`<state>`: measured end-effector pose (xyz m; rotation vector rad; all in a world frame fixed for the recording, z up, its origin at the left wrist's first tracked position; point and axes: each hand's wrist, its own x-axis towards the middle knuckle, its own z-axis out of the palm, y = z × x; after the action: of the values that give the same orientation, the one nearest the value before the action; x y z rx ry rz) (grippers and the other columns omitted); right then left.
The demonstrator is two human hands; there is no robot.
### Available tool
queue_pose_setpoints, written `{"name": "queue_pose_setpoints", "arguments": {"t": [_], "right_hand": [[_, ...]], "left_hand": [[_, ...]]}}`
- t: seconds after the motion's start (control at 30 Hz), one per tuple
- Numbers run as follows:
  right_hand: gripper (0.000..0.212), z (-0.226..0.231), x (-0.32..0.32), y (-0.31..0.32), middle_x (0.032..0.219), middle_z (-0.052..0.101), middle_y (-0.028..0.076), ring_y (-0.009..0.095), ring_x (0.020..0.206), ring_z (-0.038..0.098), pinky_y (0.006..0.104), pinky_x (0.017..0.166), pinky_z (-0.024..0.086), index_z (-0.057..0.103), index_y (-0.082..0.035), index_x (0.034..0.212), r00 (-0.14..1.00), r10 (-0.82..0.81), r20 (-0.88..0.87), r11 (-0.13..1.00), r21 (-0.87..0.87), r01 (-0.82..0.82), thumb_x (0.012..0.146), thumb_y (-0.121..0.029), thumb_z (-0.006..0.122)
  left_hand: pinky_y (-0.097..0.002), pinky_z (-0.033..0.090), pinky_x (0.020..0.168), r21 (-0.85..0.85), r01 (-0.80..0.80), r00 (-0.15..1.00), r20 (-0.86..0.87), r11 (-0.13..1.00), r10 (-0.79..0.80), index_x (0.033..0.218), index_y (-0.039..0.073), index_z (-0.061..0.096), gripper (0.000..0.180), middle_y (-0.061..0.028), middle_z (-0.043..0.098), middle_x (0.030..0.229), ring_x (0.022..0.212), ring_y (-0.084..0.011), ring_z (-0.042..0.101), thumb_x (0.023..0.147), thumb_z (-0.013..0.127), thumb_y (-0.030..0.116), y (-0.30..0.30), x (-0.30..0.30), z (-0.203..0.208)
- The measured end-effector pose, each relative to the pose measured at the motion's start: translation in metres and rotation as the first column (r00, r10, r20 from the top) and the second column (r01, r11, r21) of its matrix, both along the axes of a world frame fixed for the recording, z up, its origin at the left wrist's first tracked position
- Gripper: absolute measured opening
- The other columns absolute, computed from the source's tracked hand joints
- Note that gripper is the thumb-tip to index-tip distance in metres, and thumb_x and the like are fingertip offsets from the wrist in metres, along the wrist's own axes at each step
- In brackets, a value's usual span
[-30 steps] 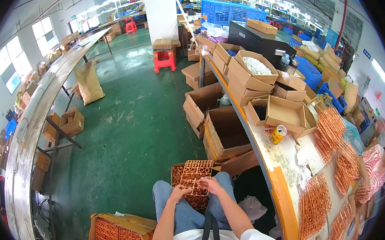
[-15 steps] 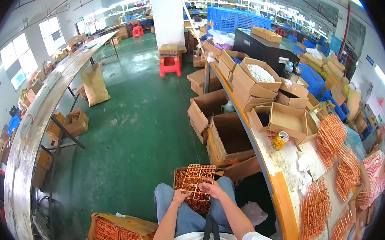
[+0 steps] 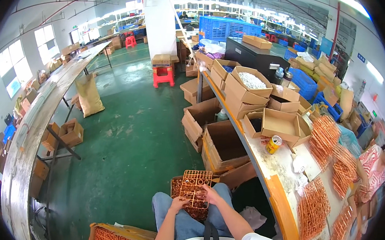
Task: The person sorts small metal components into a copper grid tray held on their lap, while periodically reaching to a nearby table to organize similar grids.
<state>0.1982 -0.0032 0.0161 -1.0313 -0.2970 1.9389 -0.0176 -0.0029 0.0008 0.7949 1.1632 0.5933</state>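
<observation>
Above my lap I hold a copper-orange plastic sprue frame [image 3: 197,177], a flat grid with small rings in it. My left hand [image 3: 179,204] is closed on its lower left edge. At the right side, my right hand [image 3: 211,195] has its fingers bent over the grid; the fingertips are small and partly hidden. Under the frame, between my knees, a carton of loose reddish-brown small parts [image 3: 197,214] shows in part. Another open carton [image 3: 124,231], by my left side, is packed with similar orange frames.
A long bench [image 3: 280,202] on my right carries stacked orange sprue frames [image 3: 313,211], a yellow drink can [image 3: 273,145] and open cardboard boxes [image 3: 281,125]. Empty cartons [image 3: 224,146] stand beside it. Ahead are a red stool [image 3: 163,76] and a sack [image 3: 89,95]; another long table [image 3: 46,105] runs along the left.
The view has tilted slightly, so my hands and the frame sit lower in the picture. Both hands stay at the sprue frame, the right fingers shifting a little over it.
</observation>
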Motion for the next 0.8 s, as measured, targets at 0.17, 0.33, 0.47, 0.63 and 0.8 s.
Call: {"name": "queue_pose_setpoints", "arguments": {"t": [0.17,0.33,0.47,0.63,0.8], "right_hand": [[0.030,0.007,-0.005,-0.002,0.086,0.059,0.011,0.024,0.083,0.059,0.0361,0.078,0.050,0.049,-0.007,0.110,1.000,-0.005,-0.027,1.000,0.028,0.005,0.091,-0.028,0.041],[0.026,0.008,-0.002,-0.005,0.090,0.060,0.011,0.022,0.085,0.059,0.0331,0.076,0.050,0.053,-0.001,0.105,1.000,-0.028,0.002,0.999,0.028,0.028,0.089,-0.018,0.042],[0.023,0.001,-0.004,-0.003,0.092,0.060,0.010,0.021,0.086,0.059,0.0317,0.074,0.050,0.055,-0.001,0.100,0.992,-0.092,0.089,0.994,0.073,0.086,0.088,-0.016,0.043],[0.018,0.008,-0.003,-0.002,0.096,0.060,0.011,0.021,0.091,0.059,0.0309,0.074,0.050,0.053,-0.003,0.096,0.988,-0.145,0.045,0.989,0.011,0.145,0.087,-0.015,0.044],[0.021,0.009,0.000,0.000,0.095,0.059,0.012,0.023,0.091,0.058,0.0334,0.075,0.051,0.050,0.000,0.101,0.987,-0.162,-0.005,0.987,-0.010,0.162,0.088,-0.016,0.045]], "left_hand": [[-0.0301,0.047,0.059,0.417,0.124,0.898,-0.433,0.901,0.077,0.080,-0.002,0.057,0.018,-0.0066,0.061,0.072,0.066,-0.0173,0.058,0.069,0.068,0.007,-0.001,0.002,-0.036],[-0.0306,0.048,0.060,0.388,0.200,0.715,-0.686,0.900,0.137,0.077,-0.001,0.055,0.018,-0.0085,0.061,0.073,0.067,-0.0200,0.059,0.067,0.068,0.008,-0.003,0.010,-0.029],[-0.0341,0.048,0.062,0.124,0.088,0.925,-0.377,0.988,-0.035,0.084,0.000,0.054,0.025,-0.0108,0.060,0.079,0.068,-0.0218,0.059,0.066,0.068,0.010,0.007,-0.001,-0.036],[-0.0308,0.047,0.065,-0.238,-0.033,0.913,0.389,0.971,0.126,0.099,0.000,0.051,0.027,-0.0081,0.054,0.084,0.070,-0.0185,0.055,0.072,0.056,-0.001,0.008,-0.018,-0.001],[-0.0304,0.047,0.070,-0.212,0.070,0.878,0.477,0.975,0.041,0.103,-0.001,0.049,0.027,-0.0089,0.053,0.091,0.079,-0.0196,0.055,0.076,0.054,-0.002,0.009,-0.025,0.008]]}}
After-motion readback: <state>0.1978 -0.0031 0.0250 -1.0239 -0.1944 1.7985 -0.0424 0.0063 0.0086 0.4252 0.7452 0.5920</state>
